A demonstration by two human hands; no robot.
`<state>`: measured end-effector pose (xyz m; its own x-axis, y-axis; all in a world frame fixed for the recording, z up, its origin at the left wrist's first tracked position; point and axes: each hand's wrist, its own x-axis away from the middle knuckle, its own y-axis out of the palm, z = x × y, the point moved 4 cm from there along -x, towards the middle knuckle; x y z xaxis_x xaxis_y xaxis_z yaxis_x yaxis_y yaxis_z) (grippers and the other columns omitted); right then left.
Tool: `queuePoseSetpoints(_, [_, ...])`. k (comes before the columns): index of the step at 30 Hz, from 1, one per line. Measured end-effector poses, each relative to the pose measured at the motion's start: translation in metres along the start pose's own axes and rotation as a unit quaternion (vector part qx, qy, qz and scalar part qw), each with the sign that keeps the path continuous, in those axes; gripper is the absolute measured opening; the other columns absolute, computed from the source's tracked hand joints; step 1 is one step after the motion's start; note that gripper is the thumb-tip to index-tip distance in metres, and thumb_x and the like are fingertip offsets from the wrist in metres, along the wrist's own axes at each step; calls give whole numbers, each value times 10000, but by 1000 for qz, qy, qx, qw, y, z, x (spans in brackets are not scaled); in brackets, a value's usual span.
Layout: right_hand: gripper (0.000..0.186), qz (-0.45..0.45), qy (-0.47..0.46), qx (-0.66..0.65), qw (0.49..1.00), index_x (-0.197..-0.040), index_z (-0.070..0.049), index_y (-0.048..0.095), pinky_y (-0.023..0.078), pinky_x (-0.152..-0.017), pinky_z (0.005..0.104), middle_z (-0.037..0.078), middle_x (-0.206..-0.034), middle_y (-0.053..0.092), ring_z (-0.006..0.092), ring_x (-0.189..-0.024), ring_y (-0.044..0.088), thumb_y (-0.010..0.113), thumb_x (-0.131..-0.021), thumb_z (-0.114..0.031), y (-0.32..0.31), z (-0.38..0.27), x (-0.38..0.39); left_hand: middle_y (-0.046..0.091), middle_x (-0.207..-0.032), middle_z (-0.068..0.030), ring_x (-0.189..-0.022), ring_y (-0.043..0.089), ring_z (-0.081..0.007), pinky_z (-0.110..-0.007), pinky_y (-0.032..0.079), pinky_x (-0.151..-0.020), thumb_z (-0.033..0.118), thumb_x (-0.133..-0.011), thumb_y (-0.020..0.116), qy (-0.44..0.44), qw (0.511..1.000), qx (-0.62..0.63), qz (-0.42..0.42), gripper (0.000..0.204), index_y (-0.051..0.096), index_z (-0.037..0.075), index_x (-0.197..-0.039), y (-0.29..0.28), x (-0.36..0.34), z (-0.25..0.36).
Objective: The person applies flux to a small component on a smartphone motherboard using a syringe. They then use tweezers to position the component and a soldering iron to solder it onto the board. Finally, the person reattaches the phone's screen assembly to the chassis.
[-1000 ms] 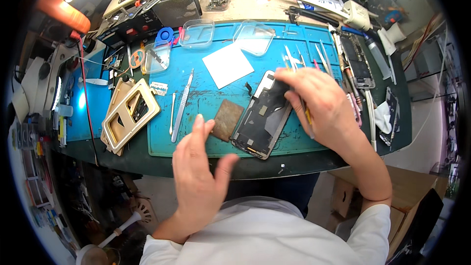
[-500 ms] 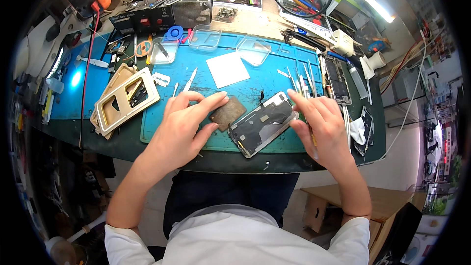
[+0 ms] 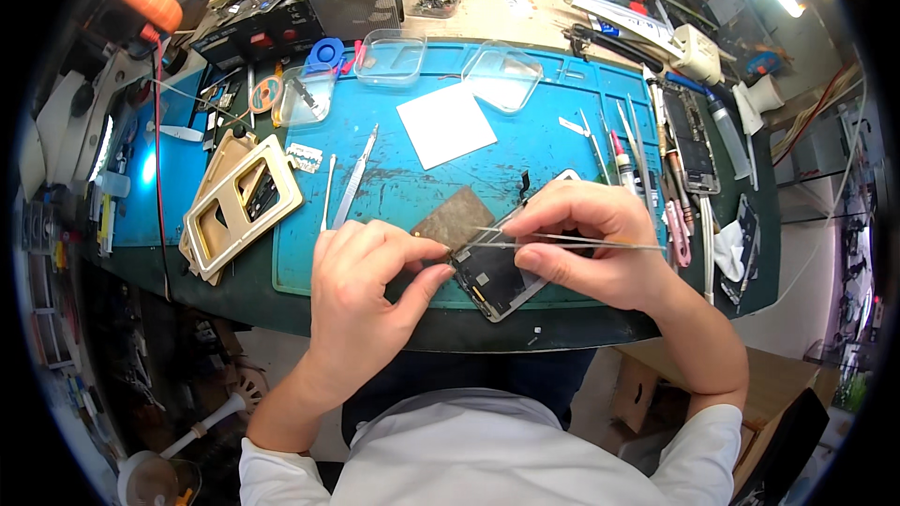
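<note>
Both hands have drawn together in the last half second: the left hand (image 3: 361, 283) no longer has its fingers spread at the flat brown rectangular plate (image 3: 457, 214), and slim silver metal tweezers (image 3: 577, 244) now lie crosswise in the right hand (image 3: 623, 215). From where I stand, the right thumb and fingers pinch them, legs slightly parted, tips leftward. The left thumb and forefinger nearly meet; whether they pinch something tiny, I cannot tell.

Partly beneath the right hand is a dark, silver-rimmed rectangular phone screen panel (image 3: 502, 278), lying on the blue work mat (image 3: 389, 192). Its long axis slants, one end toward the person and slightly left, the other away to the right. I judge this fine tweezer work beside the panel's left edge; the next move calls for steady fingertips and light pressure. That plate sits close along the same edge. Beyond the panel lies a square white sheet (image 3: 445, 126), and farther off a clear plastic tray (image 3: 391, 58).
</note>
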<state>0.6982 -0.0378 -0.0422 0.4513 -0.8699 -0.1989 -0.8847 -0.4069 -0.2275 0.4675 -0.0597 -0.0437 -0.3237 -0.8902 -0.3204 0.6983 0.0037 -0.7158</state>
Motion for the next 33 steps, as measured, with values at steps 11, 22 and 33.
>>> queuePoseSetpoints(11, [211,-20,-47,50,997,-1046,5,760,549,-621,276,112,-909,766,185,-748,732,834,-851,-20,4,0,3,673,-798,42,-732,571,-148,-333,350,-757,111,-776,877,-36,999,-25,-27,169,782,135,-914,7,-4,0])
queuePoseSetpoints(22, [215,-3,-130,74,989,-1007,5,756,615,-659,317,127,-892,770,256,-783,772,844,-812,2,11,-2,5,694,-817,37,-758,591,-153,-333,361,-778,83,-767,877,-45,999,-16,-22,176,780,132,-906,7,-4,1])
queuePoseSetpoints(33, [222,-3,-148,92,985,-1016,-3,748,614,-656,330,123,-893,760,266,-783,765,840,-815,-10,14,1,6,682,-819,-11,-755,559,-142,-303,360,-745,4,-778,831,-38,998,-19,-35,157,754,66,-900,7,-4,1])
